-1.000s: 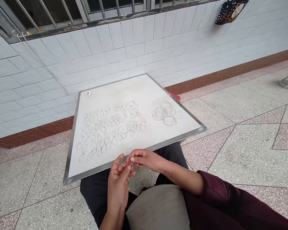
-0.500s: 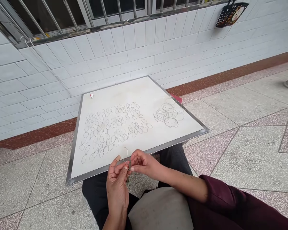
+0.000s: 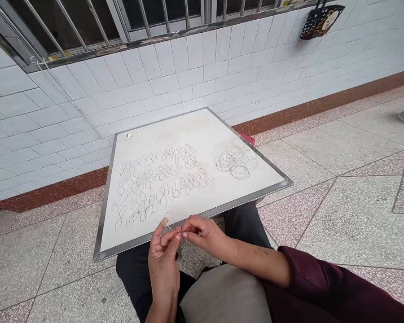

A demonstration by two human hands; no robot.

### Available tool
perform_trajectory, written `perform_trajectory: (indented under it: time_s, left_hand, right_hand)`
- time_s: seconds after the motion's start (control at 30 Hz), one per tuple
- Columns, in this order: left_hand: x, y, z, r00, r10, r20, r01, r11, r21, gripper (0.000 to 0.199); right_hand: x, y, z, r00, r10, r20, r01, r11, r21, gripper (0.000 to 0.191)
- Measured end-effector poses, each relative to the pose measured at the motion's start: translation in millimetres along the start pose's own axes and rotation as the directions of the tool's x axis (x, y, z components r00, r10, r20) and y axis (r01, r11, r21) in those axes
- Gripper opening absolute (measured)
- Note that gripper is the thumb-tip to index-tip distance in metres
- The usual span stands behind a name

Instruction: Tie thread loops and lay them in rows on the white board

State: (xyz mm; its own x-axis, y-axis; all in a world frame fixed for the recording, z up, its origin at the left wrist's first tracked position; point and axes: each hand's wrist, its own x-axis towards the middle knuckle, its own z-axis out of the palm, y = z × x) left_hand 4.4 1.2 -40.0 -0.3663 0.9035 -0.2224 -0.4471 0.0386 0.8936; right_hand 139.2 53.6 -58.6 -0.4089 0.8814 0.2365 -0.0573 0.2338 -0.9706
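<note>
Above my lap, at the near edge of the white table (image 3: 202, 121), my two hands meet at the fingertips. My left hand (image 3: 165, 258) pinches a thin wire loop (image 3: 171, 214) between thumb and index finger; the loop rises above the fingers. Its index or middle finger wears a tan bandage (image 3: 164, 221) at the tip. My right hand (image 3: 205, 235) pinches close beside the left fingertips, at the lower end of the same loop. A small greenish bit shows between the fingertips, too small to name. On the table lie rows of thin figure-eight wire loops (image 3: 160, 198).
A heap of round wire rings (image 3: 239, 172) lies on the table's right side. Near the far left corner stands a small white-and-red object (image 3: 129, 136). A tiled wall with a barred window is behind; a black basket (image 3: 321, 21) hangs there. A grey cloth (image 3: 225, 291) covers my lap.
The wire loop has tipped to the left, toward the bandaged finger. My right hand has turned slightly, its fingertips closing in on the left ones. The green strands hanging below no longer show.
</note>
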Motion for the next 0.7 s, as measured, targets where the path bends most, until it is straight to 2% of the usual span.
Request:
perform_trajectory:
  time_s: [0.13,0.33,0.53,0.7]
  left_hand:
    - [-2.3,0.3,-0.3,0.999,0.051,0.018,-0.053,0.991,0.127,0.063]
    - [-6.3,3.7,0.2,0.995,0.1,0.03,-0.104,0.943,0.317,0.065]
    - [-7.3,4.7,2.2,0.991,0.124,0.043,-0.131,0.931,0.342,0.065]
    - [-7.8,5.0,2.0,0.986,0.164,0.027,-0.163,0.925,0.343,0.065]
  right_hand:
    - [-0.3,-0.8,-2.0,0.998,-0.065,-0.012,0.064,0.992,-0.108,0.006]
    - [-1.6,-2.9,-1.5,0.997,-0.079,-0.012,0.075,0.98,-0.187,0.008]
    - [-3.0,-1.8,-2.8,0.997,-0.083,0.004,0.082,0.975,-0.206,0.007]
    - [-3.7,-0.5,-1.0,0.998,-0.058,0.04,0.062,0.994,-0.089,0.008]
